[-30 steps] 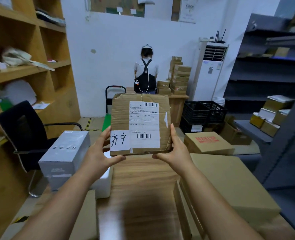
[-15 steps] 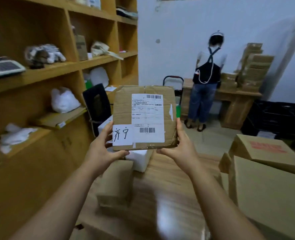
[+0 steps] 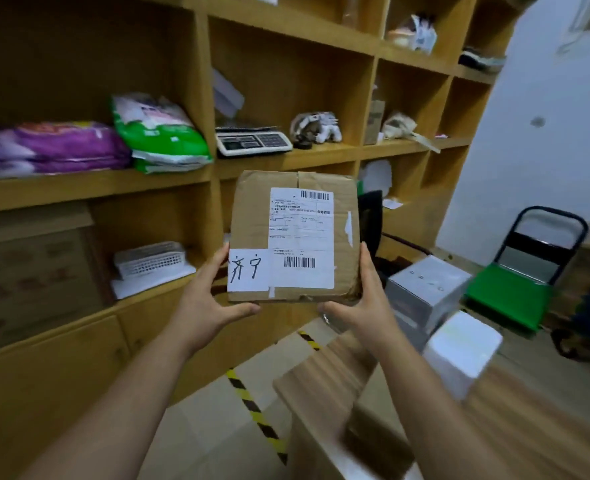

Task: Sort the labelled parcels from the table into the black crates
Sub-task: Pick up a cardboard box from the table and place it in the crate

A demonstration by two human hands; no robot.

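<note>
We hold the brown parcel (image 3: 295, 237) upright before the wooden shelves (image 3: 286, 161), left hand (image 3: 205, 306) and right hand (image 3: 362, 306) gripping its lower corners, probably so both labels face us for reading

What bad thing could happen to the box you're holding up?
The parcel is held only at its lower corners by the left hand and right hand, so it could tip or slip. It also blocks the view ahead, and the table corner sits close below, so a bump seems possible. No black crate is in sight.
</note>
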